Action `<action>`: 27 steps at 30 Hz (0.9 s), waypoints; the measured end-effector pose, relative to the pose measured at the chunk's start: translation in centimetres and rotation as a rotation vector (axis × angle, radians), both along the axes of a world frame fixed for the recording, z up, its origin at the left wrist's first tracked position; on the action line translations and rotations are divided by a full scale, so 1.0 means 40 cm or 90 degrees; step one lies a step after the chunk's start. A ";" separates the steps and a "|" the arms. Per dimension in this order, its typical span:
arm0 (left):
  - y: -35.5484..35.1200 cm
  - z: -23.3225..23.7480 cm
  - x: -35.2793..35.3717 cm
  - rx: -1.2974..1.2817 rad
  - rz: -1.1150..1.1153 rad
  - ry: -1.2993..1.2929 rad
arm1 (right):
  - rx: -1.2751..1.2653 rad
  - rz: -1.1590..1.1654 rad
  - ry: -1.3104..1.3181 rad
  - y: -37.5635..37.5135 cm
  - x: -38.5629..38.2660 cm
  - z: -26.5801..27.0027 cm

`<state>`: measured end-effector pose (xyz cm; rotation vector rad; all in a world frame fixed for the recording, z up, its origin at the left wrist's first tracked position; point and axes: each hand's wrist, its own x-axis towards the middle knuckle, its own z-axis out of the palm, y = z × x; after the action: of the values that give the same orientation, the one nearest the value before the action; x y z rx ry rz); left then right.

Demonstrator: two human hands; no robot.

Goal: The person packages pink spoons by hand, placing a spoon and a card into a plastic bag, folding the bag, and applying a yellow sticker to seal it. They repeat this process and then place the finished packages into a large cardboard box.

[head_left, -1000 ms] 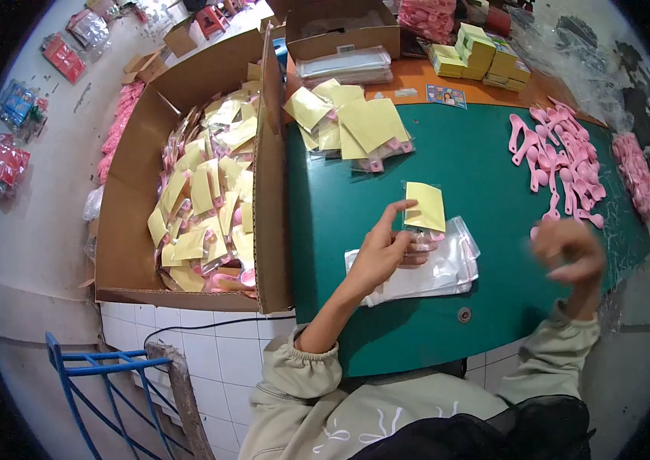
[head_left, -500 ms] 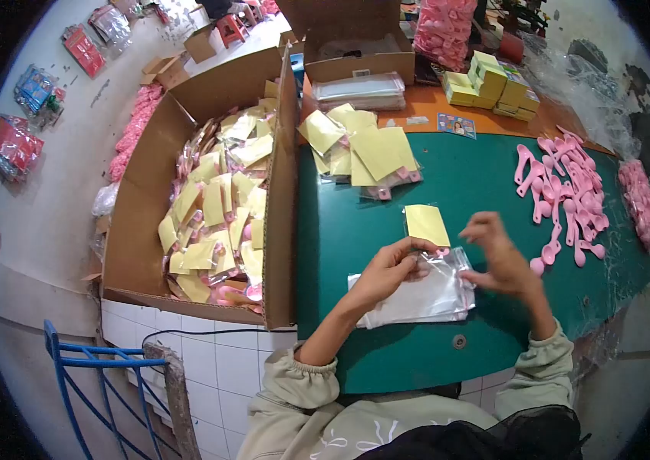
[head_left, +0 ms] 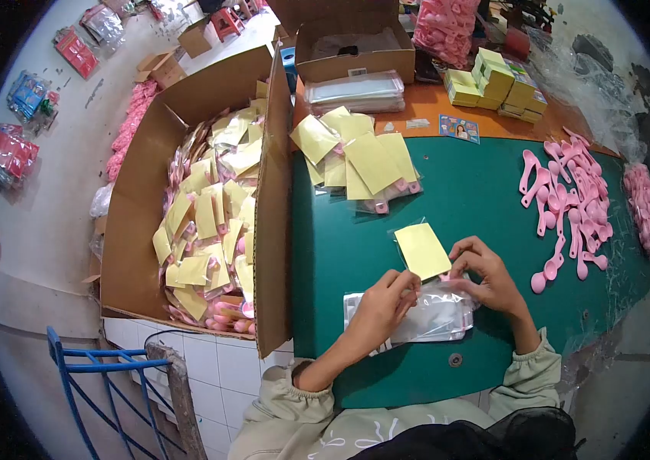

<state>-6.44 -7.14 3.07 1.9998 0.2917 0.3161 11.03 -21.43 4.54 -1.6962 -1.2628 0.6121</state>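
Note:
A clear packet with a yellow card (head_left: pixel 424 251) lies on the green table top, just beyond my hands. My left hand (head_left: pixel 383 305) has its fingers pinched together at the packet's near edge; what is between them is too small to make out. My right hand (head_left: pixel 484 277) is closed at the packet's lower right corner, where a bit of pink shows by the fingertips. Beneath both hands rests a stack of clear plastic bags (head_left: pixel 438 316).
Left of the table stands a large cardboard box (head_left: pixel 131 253) full of carded packets. More packets (head_left: pixel 371 162) lie farther back, near clear sleeves (head_left: pixel 355 92). Pink spoons (head_left: pixel 570 203) are heaped at right, with yellow card stacks (head_left: pixel 493 77) at the back right.
My right hand has come in from the right to the packet and closed. The yellow-card packet has shifted nearer and tilted, and the view has moved slightly.

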 end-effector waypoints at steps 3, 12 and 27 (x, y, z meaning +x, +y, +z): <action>0.006 0.000 -0.001 0.039 0.047 -0.008 | -0.043 -0.001 0.164 -0.002 0.001 -0.008; 0.015 -0.009 0.009 -0.108 0.101 0.036 | -0.047 -0.157 0.370 0.027 -0.029 -0.052; 0.008 -0.029 0.007 -0.216 0.102 0.037 | -0.040 -0.266 0.314 0.047 -0.047 -0.057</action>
<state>-6.14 -6.82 1.89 1.6565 0.5088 0.2886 9.14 -19.57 2.24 -1.6583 -0.5279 0.7565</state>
